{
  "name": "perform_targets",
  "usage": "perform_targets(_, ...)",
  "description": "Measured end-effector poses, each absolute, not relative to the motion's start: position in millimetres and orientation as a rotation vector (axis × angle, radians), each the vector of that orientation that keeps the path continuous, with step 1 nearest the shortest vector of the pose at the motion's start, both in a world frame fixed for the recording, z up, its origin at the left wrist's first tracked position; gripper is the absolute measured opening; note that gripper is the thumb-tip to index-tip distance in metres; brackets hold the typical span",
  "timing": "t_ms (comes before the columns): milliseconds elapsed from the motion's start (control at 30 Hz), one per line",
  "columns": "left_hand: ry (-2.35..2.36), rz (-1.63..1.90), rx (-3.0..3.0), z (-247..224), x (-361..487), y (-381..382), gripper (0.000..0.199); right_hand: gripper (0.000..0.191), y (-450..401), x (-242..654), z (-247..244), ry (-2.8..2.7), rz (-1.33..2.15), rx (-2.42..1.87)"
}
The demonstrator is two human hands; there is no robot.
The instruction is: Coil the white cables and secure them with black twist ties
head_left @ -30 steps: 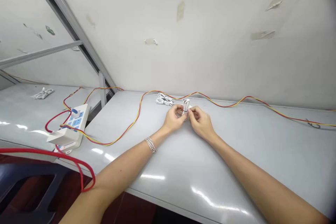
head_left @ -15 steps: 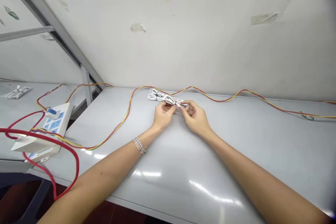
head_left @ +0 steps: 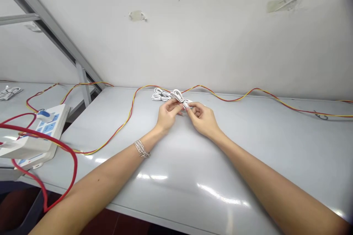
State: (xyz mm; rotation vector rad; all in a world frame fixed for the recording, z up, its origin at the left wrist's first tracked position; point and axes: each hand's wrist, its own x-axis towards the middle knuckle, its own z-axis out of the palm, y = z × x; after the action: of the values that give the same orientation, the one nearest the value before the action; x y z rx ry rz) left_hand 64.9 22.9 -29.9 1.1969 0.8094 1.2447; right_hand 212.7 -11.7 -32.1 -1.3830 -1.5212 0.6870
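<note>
from my distant station i watch both forearms stretch forward over the grey table [head_left: 264, 143] and angle inward until the fingertips nearly meet. my left hand [head_left: 166, 114] pinches a tied white cable bundle [head_left: 178, 95] between thumb and fingers; my right hand [head_left: 202, 118], fingers curled, grips it near its dark tie. the bundle sits between both hands, beside another white bundle [head_left: 159, 95].

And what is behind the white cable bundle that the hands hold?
The red-and-yellow wire runs behind it; another white bundle shows at its left. Whatever the held bundle covers is hidden.
</note>
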Motion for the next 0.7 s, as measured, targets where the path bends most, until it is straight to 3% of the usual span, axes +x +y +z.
perform_targets(700,0.836,1.255,1.193,-29.8,66.6,22.8,0.035,0.032,-11.6,211.7,-32.8,-1.518,0.653,-1.376)
